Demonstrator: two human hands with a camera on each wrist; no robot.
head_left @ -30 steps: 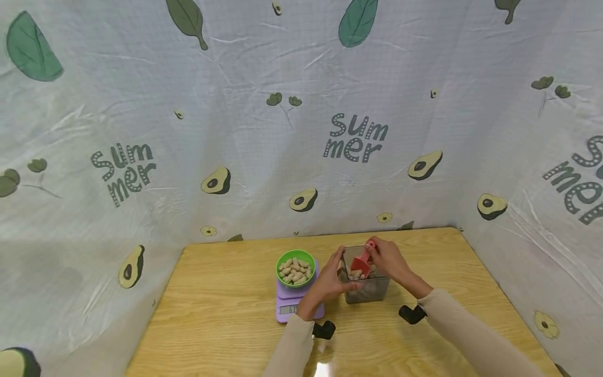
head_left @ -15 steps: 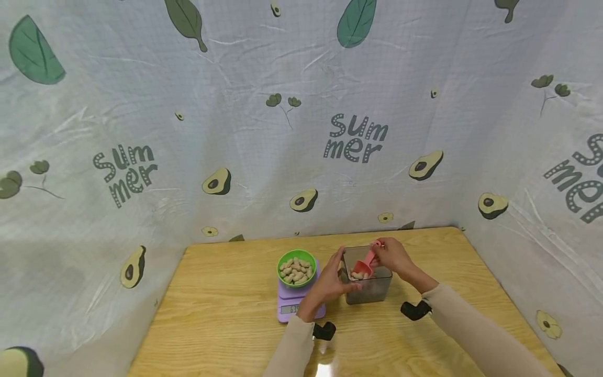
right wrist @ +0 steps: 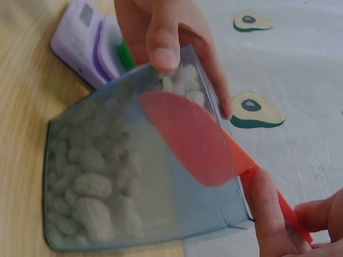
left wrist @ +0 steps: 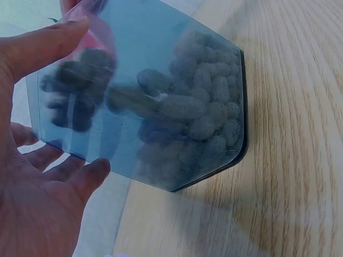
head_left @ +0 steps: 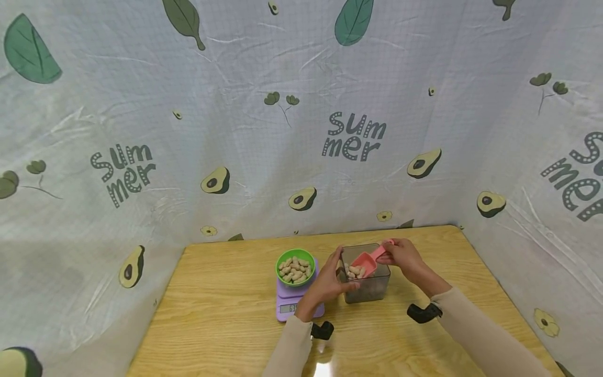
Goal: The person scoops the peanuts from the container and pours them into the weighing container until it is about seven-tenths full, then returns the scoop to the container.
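A translucent grey plastic container [head_left: 369, 291] with unshelled peanuts [right wrist: 94, 186] in its lower part stands on the table. My left hand [head_left: 327, 283] grips its left side, thumb on the near wall and fingers along the side. At the handle, my right hand [head_left: 406, 257] pinches a red plastic scoop [head_left: 365, 264]. The scoop's bowl is tilted inside the container, near its top and toward the left, with several peanuts at its mouth. In the left wrist view, peanuts [left wrist: 80, 72] show by the scoop, high above the pile.
Left of the container, a green bowl [head_left: 279, 258] of peanuts sits on a purple kitchen scale [head_left: 285, 294] with a lit display. The wooden table [head_left: 221, 309] reaches back to a white printed cloth [head_left: 254, 167] hanging behind and at the sides.
The right hand has moved right and raised the scoop from deeper in the container, its bowl turning toward the left with peanuts at it. The left hand keeps its grip.
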